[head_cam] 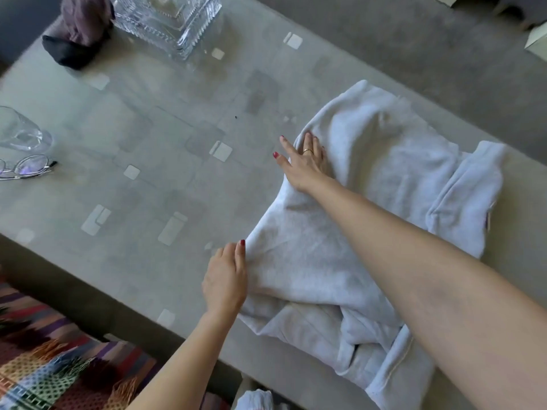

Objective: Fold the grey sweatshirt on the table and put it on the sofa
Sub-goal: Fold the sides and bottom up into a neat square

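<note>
The right hand (306,162) lies flat on the grey sweatshirt (364,220), fingers spread wide and pressing the cloth near its far left edge; a gold ring shows on one finger and the nails are painted red. The forearm stretches across the garment from the lower right. The left hand (226,281) sits at the near left edge of the sweatshirt, fingers curled close together and seemingly pinching the fabric, though the grip itself is hidden under the knuckles.

The sweatshirt is spread, rumpled and partly folded, on the right half of the glass-topped table (142,184), with one sleeve or cuff doubled over at the far right. A small tag shows at that right edge, too blurred to read.

Well apart on the table's left edge lie a pair of glasses (26,168), just beside a clear drinking glass (22,134). At the far end stands a cut-glass box (168,20), with dark bundled cloth (78,31) touching its left side. A striped, fringed rug (59,359) lies below the table's near edge.
</note>
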